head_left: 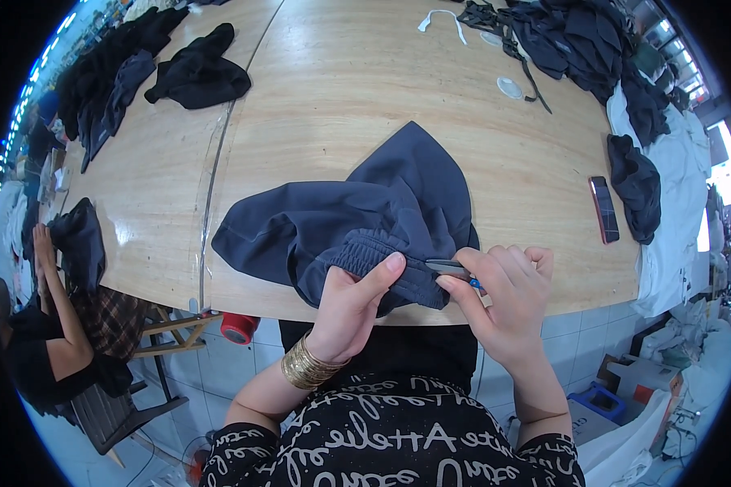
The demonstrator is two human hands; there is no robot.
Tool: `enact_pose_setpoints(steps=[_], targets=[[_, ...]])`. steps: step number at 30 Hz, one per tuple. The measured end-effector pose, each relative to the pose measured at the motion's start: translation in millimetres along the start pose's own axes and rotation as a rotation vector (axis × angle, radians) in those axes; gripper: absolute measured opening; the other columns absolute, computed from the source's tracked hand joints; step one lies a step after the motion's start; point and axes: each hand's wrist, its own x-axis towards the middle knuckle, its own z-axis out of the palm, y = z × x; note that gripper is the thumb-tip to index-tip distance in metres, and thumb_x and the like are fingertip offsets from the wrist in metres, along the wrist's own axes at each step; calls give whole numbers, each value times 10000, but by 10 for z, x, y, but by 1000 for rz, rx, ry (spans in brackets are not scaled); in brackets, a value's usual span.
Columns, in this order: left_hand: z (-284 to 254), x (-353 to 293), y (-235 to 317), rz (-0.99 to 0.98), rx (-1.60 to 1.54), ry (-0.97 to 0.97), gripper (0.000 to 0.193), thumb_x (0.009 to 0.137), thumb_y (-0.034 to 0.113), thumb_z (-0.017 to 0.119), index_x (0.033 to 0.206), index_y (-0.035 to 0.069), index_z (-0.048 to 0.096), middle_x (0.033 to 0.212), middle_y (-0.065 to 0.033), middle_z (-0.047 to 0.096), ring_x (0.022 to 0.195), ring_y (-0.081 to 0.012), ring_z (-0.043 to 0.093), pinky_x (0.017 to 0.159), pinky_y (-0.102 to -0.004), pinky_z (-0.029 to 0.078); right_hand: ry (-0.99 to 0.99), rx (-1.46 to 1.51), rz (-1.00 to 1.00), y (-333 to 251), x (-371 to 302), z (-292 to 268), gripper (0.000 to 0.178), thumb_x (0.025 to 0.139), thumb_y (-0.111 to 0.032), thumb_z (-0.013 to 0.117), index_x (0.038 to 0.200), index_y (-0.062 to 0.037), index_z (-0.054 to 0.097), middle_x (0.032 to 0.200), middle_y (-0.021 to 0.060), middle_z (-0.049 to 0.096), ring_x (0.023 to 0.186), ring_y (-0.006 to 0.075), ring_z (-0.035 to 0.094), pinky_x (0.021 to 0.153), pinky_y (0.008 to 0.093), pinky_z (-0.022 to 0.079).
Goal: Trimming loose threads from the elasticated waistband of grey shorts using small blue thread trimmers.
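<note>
Dark navy shorts or trousers (317, 215) with a gathered elastic waistband (374, 243) lie spread on the wooden table, waistband toward me. My left hand (356, 296) is closed on that waistband, its thumb on top and the fingers underneath. Small thread snips (447, 266) with metal blades and a bit of blue are gripped in my right hand (508, 296). Their blades point left and meet the waistband's right part, close to my left thumb. Whether the tips are touching a thread cannot be made out.
A phone (603, 209) lies to the right beside a dark cloth piece (633, 187). Dark garments are heaped at the far right (573, 40) and far left (110, 69); a black garment (201, 73) lies nearer. Another person (61, 333) sits at the left edge.
</note>
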Motion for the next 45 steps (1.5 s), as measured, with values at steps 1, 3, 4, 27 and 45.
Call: enact_pose_setpoints(steps=[1,3,4,27,45], targets=[[1,-6,2,0,0,0,256,885,125,543,1101,-8,506,1055,-93,593,991,-165,572,896,-328,442,0,0,0,1,-2,7,206,725,-251,698,850,-128,589,630,-33,451,540,135,413,628,312,243],[13,-9,27,-6,-32,-9,254,882,127,547,1097,-3,509,1058,-87,593,991,-159,573,896,-325,442,-17,13,17,11,10,24,198,733,-257,691,844,-126,593,629,-32,458,537,135,416,628,312,243],[14,-5,38,-5,-31,-9,254,882,127,547,1097,-3,509,1058,-87,593,991,-159,573,896,-325,442,-15,14,16,12,17,26,198,733,-257,691,844,-126,593,629,-32,458,537,135,416,628,312,243],[-219,-98,-91,-90,-33,-16,210,907,214,545,1037,56,594,1010,-10,608,915,-75,557,820,-255,430,132,591,273,-146,-8,468,141,693,-80,732,808,-68,651,670,16,501,550,137,438,507,257,345],[-655,-124,184,311,-66,149,541,948,421,376,1337,47,341,1328,-50,423,1211,-159,393,1020,-340,280,327,271,75,14,278,-25,418,539,182,505,884,-31,604,755,84,533,634,208,535,543,284,413]])
